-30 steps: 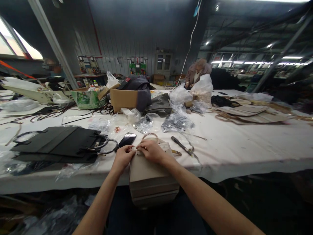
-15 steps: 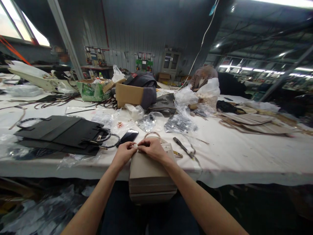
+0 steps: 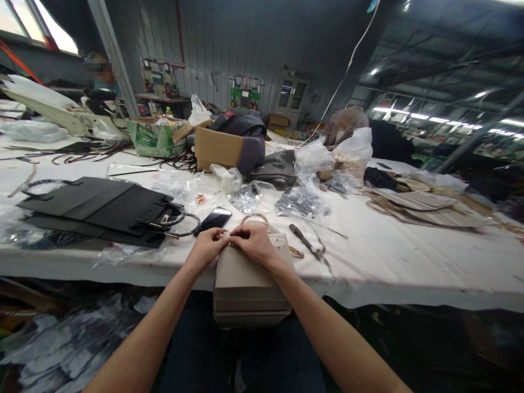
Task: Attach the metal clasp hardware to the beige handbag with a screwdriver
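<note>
A beige handbag (image 3: 249,267) lies at the table's front edge, its base toward me and partly above my lap. A round handle (image 3: 256,218) shows beyond my hands. My left hand (image 3: 208,244) is closed in a pinch at the bag's far left corner, on a small white piece (image 3: 226,234) too small to name. Meeting it there, my right hand (image 3: 254,244) pinches the same piece between bent fingers, resting over the bag's upper side. The exact grip is partly hidden by the fingers. A phone (image 3: 215,219) lies just past my left hand.
Black handbags (image 3: 98,210) lie to the left. A dark, narrow tool (image 3: 305,241) is right of the beige bag. Plastic bags (image 3: 303,202), a cardboard box (image 3: 219,147) and a green box (image 3: 151,139) stand farther back. Beige panels (image 3: 429,210) are stacked right. Two people sit beyond.
The view has tipped and shifted slightly, so the bag and hands appear a little higher. Both hands stay together at the same corner, with the white piece now more covered by the fingers.
</note>
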Tool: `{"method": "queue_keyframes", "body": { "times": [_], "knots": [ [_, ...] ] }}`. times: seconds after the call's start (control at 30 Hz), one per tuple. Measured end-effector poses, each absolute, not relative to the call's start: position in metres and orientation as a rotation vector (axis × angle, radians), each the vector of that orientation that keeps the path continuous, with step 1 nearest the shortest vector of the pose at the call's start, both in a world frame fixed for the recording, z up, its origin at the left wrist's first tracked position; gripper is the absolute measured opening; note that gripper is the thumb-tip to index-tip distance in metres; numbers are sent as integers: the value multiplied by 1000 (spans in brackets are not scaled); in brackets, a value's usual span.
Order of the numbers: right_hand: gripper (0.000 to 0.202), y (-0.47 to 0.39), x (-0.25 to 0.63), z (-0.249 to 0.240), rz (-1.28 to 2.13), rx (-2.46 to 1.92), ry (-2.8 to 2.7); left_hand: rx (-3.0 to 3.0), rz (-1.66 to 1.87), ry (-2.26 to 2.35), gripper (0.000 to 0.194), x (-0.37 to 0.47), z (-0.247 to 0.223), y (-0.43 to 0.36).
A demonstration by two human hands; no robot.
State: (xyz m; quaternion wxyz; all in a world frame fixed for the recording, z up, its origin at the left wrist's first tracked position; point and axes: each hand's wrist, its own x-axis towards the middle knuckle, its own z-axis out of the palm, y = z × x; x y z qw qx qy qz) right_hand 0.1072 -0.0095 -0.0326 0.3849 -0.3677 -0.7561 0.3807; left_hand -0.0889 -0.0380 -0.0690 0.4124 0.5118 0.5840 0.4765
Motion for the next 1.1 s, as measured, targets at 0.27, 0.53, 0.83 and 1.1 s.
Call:
{"method": "queue_keyframes", "body": {
  "times": [0.27, 0.53, 0.83, 1.1],
  "knots": [
    [10, -11, 106, -36, 714, -1004, -2014, 1297, 1178, 1474, 69, -90, -69, -37],
    [14, -22, 116, -31, 597, -929, -2223, 1267, 1224, 1444, 64, -91, -73, -36],
    [21, -28, 108, -33, 528, -935, -2235, 1285, 1186, 1433, 62, -90, -67, -40],
    [23, -27, 107, -47, 528, -881, -2130, 1261, 1183, 1439, 65, -91, -67, -39]
  ]
}}
